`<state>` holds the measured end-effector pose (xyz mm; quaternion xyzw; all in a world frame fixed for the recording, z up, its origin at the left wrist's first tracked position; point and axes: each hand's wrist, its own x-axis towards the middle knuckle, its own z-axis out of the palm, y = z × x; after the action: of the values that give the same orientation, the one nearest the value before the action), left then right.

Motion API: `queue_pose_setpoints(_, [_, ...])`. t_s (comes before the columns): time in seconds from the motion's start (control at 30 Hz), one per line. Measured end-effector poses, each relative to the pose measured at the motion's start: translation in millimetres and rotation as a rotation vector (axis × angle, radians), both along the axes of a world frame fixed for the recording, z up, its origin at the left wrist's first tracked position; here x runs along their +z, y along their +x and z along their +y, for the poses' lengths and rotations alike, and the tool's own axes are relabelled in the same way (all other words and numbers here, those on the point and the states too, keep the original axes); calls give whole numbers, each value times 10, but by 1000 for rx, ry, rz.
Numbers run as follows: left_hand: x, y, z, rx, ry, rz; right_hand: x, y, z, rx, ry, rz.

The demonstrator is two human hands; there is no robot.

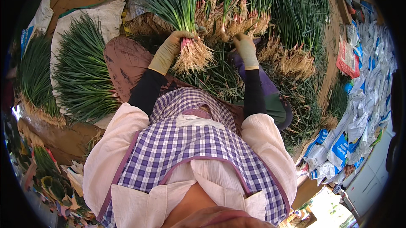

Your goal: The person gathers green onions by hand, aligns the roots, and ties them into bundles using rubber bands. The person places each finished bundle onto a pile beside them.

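A bunch of spring onions point(191, 53) is upright in my left hand point(170, 50), its green leaves pointing away from me and its pale roots hanging toward me. The yellowish glove wraps round the bunch just above the pinkish bulbs. To the right, my right hand point(246, 51), gloved alike, reaches to the root ends of a row of spring onions point(237, 13). Its fingers look curled against those roots; whatever they pinch is too small or hidden to make out.
More spring onions lie in heaps at the left point(82, 71) and far right point(298, 24). Loose trimmed leaves point(222, 77) cover the ground between my legs. Beyond the right heap is a pile of silvery-white and blue plastic bags point(359, 109). A pale woven sack point(63, 46) lies under the left heap.
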<state>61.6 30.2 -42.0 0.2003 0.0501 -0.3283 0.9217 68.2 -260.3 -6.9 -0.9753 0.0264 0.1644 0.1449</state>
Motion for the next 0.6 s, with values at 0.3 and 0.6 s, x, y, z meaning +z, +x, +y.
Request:
queue_pose_setpoints(0.3, [-79, -100, -102, -36, 203, 126, -367, -344, 752, -160, 414, -123])
queue_pose_setpoints(0.6, [63, -189, -218, 70, 152, 82, -1017, -704, -256, 303, 44, -532])
